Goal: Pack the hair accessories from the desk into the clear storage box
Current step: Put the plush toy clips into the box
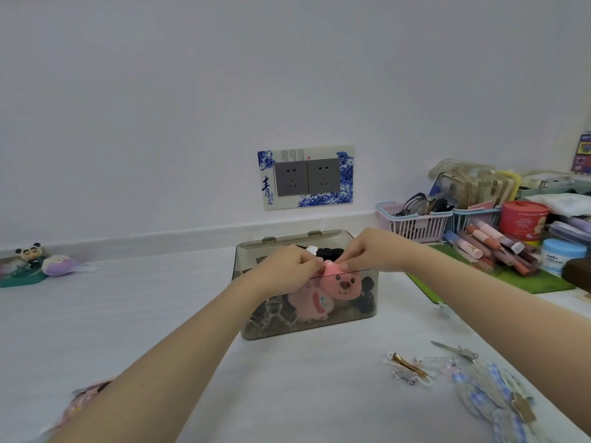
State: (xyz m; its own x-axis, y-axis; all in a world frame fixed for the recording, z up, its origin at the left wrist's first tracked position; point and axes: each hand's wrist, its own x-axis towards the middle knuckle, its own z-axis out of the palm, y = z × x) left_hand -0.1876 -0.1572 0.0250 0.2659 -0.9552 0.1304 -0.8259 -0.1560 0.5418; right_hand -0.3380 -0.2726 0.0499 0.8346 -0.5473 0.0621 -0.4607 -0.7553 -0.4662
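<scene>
1. The white tabletop (pixel 160 314) fills the lower half of the view, running back to a pale wall that carries a double socket plate (pixel 306 177) with a blue floral surround at 12 o'clock.
2. The clear storage box (pixel 307 324), smoky-tinted, stands at the centre with its hinged lid (pixel 294 239) tipped open toward the wall. Inside lie a clear claw clip (pixel 271 311) at the left front, black scrunchies (pixel 366 298) at the right and back, and a pink plush piece (pixel 311 303) in the middle.
3. At 3 o'clock sits a clutter of a pink basket (pixel 415 223) holding glasses, a red tin (pixel 523 219), lip-product tubes (pixel 489 247) and a green mat (pixel 531 279).
4. Both forearms reach in from the bottom edge and meet over the box's front rim.
5. The left hand (pixel 289 266) and the right hand (pixel 371 249) are each pinched shut on the top of a pink plush bear hair accessory (pixel 340 284), which hangs just inside the front wall, directly beneath the fingertips and touching the other plush piece.
6. At 4 to 5 o'clock, well apart from the hands, loose accessories remain on the tabletop: a blue gingham bow (pixel 489 401), a gold duckbill clip (pixel 409 364), a silver clip (pixel 455 350) and small pale clips (pixel 438 362).
7. At 9 o'clock, small figurines (pixel 38 259) rest by the wall.
</scene>
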